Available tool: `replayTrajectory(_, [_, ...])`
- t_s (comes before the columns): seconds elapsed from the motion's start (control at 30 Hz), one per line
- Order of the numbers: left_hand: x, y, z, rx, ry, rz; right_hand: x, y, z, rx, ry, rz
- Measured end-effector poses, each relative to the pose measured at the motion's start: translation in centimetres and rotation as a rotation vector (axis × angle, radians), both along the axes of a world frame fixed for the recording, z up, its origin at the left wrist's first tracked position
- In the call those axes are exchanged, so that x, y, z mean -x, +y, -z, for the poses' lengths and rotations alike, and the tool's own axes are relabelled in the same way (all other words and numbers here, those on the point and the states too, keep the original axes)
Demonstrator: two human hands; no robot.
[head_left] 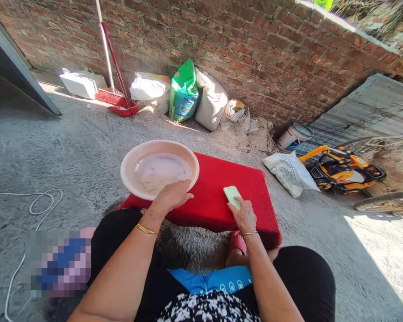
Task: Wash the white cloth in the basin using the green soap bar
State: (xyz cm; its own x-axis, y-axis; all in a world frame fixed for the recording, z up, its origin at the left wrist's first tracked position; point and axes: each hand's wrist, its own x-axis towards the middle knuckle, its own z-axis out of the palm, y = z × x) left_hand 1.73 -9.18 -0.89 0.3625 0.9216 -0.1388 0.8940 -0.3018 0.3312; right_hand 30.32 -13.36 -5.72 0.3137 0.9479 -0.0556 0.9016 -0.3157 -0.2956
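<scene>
A low stool or table draped in red cloth (218, 174) stands before my knees. On its left part sits a wide pinkish-white basin (126, 172) holding cloudy water (163, 167). My left hand (173, 197) reaches over the basin's near rim, fingers stretched and thumb apart, holding nothing; whether it touches the rim I cannot tell. My right hand (244, 215) grips a pale green oblong block (232, 193) with rounded corners, against the red cloth right of the basin. The block's underside is hidden, so its exact kind does not show.
Along the brick wall stand a red dustpan (126, 108), a green sack (184, 91) and a white sack (212, 105). At right are a paint bucket (293, 135), a white bag (290, 172) and a yellow toy digger (345, 172). A white cable (42, 210) lies at left.
</scene>
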Motion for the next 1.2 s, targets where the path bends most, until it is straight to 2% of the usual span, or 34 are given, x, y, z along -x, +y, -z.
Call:
replayTrajectory(0.23, [0.0,0.0,-0.1,0.024,-0.016,-0.012,-5.3,-1.0,-0.8,0.059,0.0,0.225])
replayTrajectory(0.33, [-0.1,-0.2,-0.4,0.02,0.003,-0.008,-4.4,-1.2,-0.8,0.012,-0.029,0.178])
replayTrajectory(0.5, [-0.1,-0.5,-0.7,-0.012,0.005,-0.002,0.0,-1.3,-0.3,-0.048,-0.028,-0.056])
replayTrajectory(0.57, [-0.1,-0.5,-0.7,-0.019,0.001,0.0,0.8,-1.3,-0.1,-0.037,-0.025,-0.095])
replayTrajectory(0.63, [-0.1,-0.5,-0.7,-0.019,-0.001,-0.001,0.3,-1.4,0.1,-0.015,-0.028,-0.075])
replayTrajectory(0.87, [-0.1,-0.2,-0.3,-0.015,-0.014,-0.012,-4.5,-2.0,-0.3,0.022,-0.054,0.108])
replayTrajectory(0.97, [-0.1,-0.3,-0.1,-0.038,-0.008,-0.004,-3.5,-2.1,-0.5,-0.022,-0.067,0.075])
replayTrajectory(1.13, [-0.1,-0.3,-0.3,-0.041,-0.007,-0.005,1.0,-2.1,-0.1,-0.076,-0.024,-0.119])
replayTrajectory(1.2, [-0.1,-0.3,-0.4,-0.036,-0.001,-0.004,1.7,-2.1,0.0,-0.064,-0.014,-0.145])
